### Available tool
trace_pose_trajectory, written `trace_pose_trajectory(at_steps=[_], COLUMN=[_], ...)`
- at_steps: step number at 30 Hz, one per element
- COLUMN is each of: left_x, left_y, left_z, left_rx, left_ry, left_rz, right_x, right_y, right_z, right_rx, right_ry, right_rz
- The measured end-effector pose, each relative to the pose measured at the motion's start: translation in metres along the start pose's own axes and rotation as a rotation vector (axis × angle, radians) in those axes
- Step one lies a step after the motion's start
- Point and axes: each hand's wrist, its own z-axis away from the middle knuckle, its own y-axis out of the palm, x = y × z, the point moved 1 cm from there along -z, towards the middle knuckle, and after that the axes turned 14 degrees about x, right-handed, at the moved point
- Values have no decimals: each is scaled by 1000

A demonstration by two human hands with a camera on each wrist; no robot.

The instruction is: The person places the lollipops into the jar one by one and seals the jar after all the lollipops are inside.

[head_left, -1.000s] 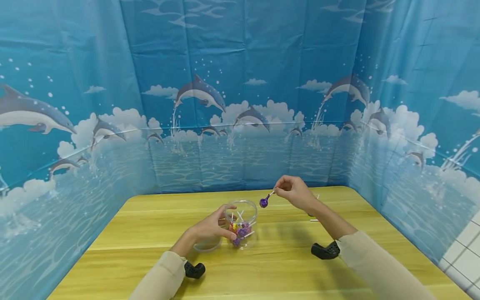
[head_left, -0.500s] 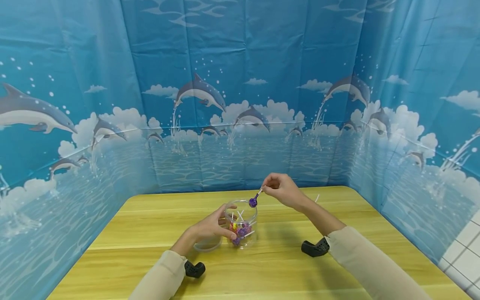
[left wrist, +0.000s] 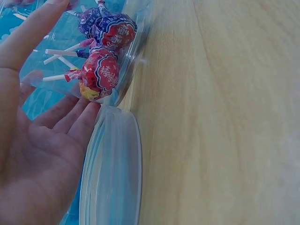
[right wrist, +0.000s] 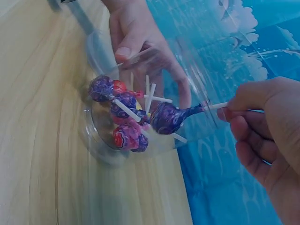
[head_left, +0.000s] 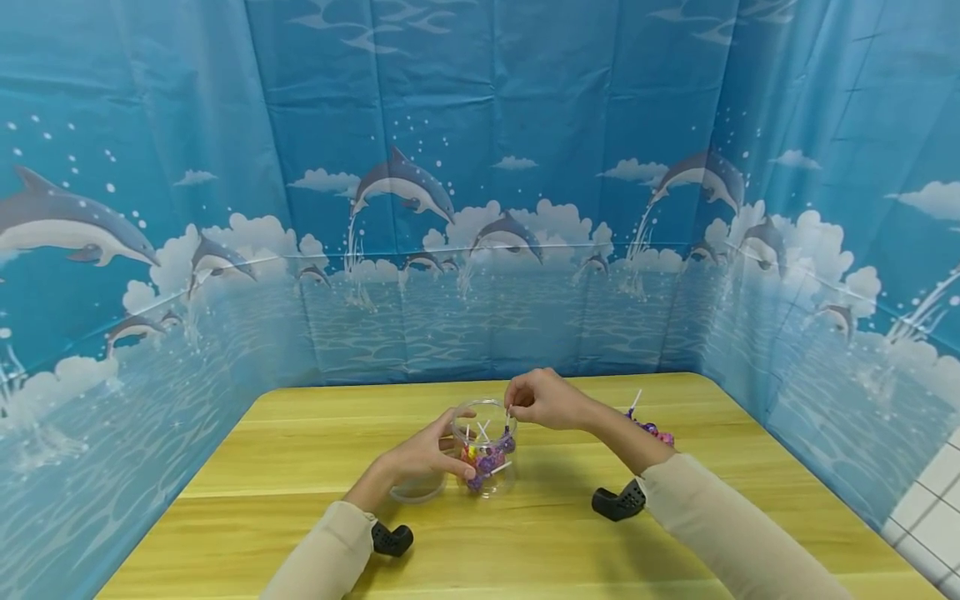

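Note:
My left hand grips the side of a clear round jar that stands upright on the table, thumb in front and fingers behind. Inside lie several wrapped lollipops, purple, red and pink, their white sticks pointing various ways. From the right, my right hand pinches the white stick of a purple lollipop. Its wrapped head hangs inside the jar, below the rim and above the others, while the fingertips are right at the rim. A clear lid lies beside the jar, partly behind my left hand in the head view.
More lollipops, purple and pink, lie on the yellow wood-grain table to the right, partly hidden by my right forearm. A blue dolphin-print curtain hangs along the table's back and sides.
My right hand has moved left and down, bringing the purple lollipop from the jar's right side, over the rim and inside. The left hand and jar have kept their place.

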Motion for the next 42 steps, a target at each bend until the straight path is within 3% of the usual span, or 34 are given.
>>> trace_pose_trajectory(at_steps=[4,7,20,42], left_x=[0,1,2,3], left_y=[0,-1,-1,-1], left_z=[0,-1,-1,3], left_rx=[-2,-2,0,-10], left_ry=[6,4,9,-3], left_rz=[2,1,10,-31], right_x=[2,2,-6,-31], right_y=[0,0,-5,-22], right_z=[-3,-3,9,61], right_rx=[78,90,-6,-95], right_ry=[-22,-27,2,128], right_rz=[51,72,1,-29])
